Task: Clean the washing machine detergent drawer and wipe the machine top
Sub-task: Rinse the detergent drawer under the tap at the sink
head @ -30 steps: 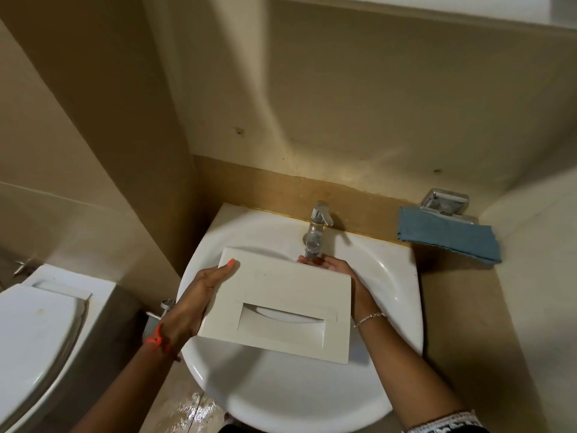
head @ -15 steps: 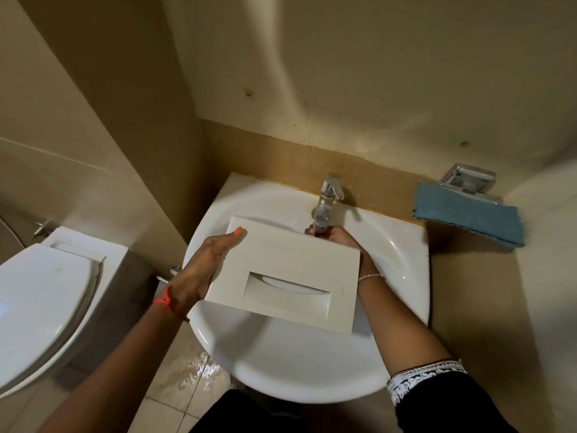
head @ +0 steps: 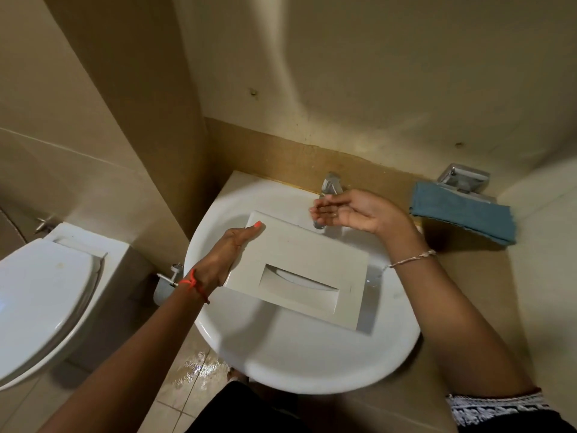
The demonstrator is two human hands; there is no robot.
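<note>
1. Head view only. I see the white rectangular plastic detergent drawer [head: 299,264] face-up over the round white ceramic sink [head: 312,370]. Its recessed handle slot is toward me and the panel tilts down to the right.
2. My left hand [head: 218,260] grips the drawer's left edge. The thumb [head: 249,229], with an orange nail, lies flat on the top face, and the other fingers are hidden underneath.
3. My right hand [head: 349,214] holds nothing. The fingers are loosely straight and the palm is turned up, just in front of the chrome tap [head: 331,185]. I cannot tell whether it touches the spout.
4. The right hand is clear of the drawer, beyond its far right corner.
5. There is a red thread band [head: 193,282] on the left wrist and a thin silver bracelet [head: 412,257] on the right wrist.
6. A folded blue cloth [head: 462,214] lies on the beige counter right of the sink, just in front of a chrome wall holder [head: 463,179].
7. A white toilet [head: 40,301] with its lid closed is at far left.
8. There is a wet patch [head: 196,370] on the beige floor tiles below the sink's front-left rim.
</note>
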